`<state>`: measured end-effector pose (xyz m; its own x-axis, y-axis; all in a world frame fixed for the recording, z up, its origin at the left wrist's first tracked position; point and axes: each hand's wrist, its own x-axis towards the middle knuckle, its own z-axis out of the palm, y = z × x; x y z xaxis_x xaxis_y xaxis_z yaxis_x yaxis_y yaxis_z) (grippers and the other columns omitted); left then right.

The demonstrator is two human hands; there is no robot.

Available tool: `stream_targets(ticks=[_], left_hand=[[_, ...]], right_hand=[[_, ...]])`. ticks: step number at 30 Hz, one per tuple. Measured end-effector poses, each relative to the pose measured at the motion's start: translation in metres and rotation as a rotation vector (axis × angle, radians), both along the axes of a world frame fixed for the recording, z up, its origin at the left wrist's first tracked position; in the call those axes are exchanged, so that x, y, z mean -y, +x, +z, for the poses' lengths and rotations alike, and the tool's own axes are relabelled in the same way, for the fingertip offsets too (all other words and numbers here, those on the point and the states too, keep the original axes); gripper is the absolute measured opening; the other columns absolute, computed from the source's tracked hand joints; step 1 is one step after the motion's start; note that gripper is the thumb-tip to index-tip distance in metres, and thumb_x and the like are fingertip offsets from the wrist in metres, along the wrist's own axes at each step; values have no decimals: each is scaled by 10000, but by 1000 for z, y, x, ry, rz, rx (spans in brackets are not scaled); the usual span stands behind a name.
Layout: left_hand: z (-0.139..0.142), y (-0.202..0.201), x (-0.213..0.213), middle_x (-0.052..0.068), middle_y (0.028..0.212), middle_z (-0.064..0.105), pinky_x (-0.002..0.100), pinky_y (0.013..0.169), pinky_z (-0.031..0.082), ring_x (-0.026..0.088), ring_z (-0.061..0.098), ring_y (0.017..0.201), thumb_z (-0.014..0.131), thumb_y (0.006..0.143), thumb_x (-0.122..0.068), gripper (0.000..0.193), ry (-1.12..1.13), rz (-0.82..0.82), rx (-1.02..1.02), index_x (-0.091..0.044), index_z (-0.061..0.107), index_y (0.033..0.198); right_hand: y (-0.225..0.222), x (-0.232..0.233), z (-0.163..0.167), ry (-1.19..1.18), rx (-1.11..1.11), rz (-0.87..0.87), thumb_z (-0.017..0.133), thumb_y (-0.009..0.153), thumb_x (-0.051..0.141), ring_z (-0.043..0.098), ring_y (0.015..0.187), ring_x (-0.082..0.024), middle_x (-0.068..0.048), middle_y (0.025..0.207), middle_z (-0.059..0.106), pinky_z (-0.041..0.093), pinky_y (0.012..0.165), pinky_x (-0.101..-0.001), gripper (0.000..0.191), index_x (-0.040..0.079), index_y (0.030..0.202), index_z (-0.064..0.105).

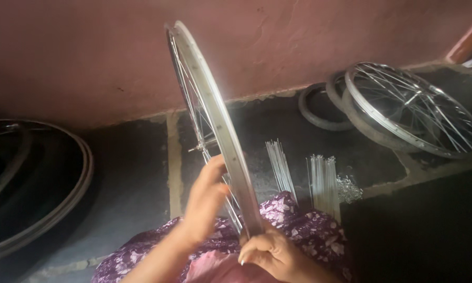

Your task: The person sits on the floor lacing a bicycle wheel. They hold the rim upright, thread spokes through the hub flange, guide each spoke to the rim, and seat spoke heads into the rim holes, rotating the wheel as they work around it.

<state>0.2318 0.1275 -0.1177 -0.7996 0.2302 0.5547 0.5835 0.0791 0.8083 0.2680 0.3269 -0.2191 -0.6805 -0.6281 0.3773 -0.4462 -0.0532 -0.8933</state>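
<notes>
While the person sits low on the floor [131, 178], a spoked bicycle wheel [215, 120] stands nearly upright, its lower edge coming down onto a purple flowered lap [298, 220], its top leaning slightly left against the dull red wall [89, 52]. Left hand [207, 202] lies against the left side of the wheel near the spokes, fingers curled loosely; whether it actually grips a spoke cannot be told. Right hand [270, 254] is closed around the bottom of the metal rim, thumb side up, steadying it. The two hands sit close together, one either side of the rim. Judgement: the wheel looks light and stiff around the hoop, smooth and likely slippery on the bright metal, with thin spokes that would bend if squeezed; the rim edge is the safer place to hold. Two bundles of loose spokes [322, 178] lie on the dark floor just beyond the lap, and a small heap of shiny small parts [348, 188] rests beside them. No box, tray or tin is in view; everything lies bare on the floor. Further right, a second built wheel [414, 110] rests on tyres [319, 112]. More hoops [37, 183] lean in shadow at left.
</notes>
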Motion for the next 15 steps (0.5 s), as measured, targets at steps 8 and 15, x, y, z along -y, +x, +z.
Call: stream_targets(ticks=[8, 15], left_hand=[[-23, -56, 25, 101, 1052, 736, 313, 869, 575, 172, 697, 974, 721, 976, -65, 147, 61, -437, 196, 27, 786, 1070], [-43, -62, 15, 97, 922, 743, 331, 767, 579, 179, 710, 834, 755, 946, -82, 112, 333, -562, 405, 28, 776, 955]], right_hand=[[6, -16, 0, -66, 132, 207, 753, 973, 121, 623, 1007, -178, -45, 1017, 600, 524, 899, -312, 105, 31, 919, 738], [6, -22, 8, -13, 187, 275, 745, 976, 108, 611, 973, -167, -35, 984, 618, 514, 895, -304, 81, 36, 943, 760]])
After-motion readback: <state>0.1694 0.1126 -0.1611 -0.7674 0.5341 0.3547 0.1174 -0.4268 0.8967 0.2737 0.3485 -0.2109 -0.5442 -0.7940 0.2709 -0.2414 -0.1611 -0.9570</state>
